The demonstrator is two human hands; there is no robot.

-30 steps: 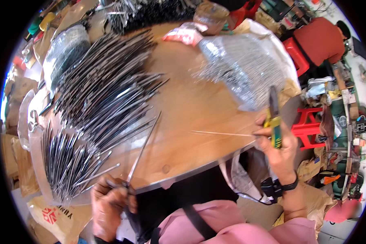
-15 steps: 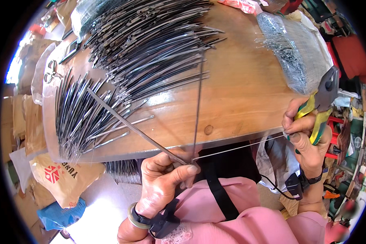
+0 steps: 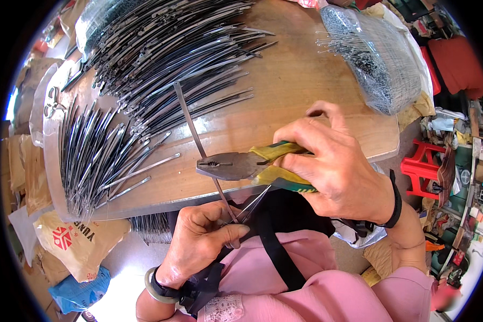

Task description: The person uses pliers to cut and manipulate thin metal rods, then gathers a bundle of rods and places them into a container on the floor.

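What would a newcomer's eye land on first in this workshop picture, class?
The right hand at centre grips yellow-handled pliers, whose jaws close on a thin metal strip that the left hand pinches below. Behind them, a great heap of dark metal strips covers the left of the wooden table.

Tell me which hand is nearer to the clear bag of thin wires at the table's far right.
Right. The right hand, gripping the yellow-handled pliers, is just below the bag of wires. The left hand is lower, off the table's near edge, pinching metal strips.

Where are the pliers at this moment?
In the head view, the pliers sit near the centre, held in the right hand over the table's near edge, just above the left hand.
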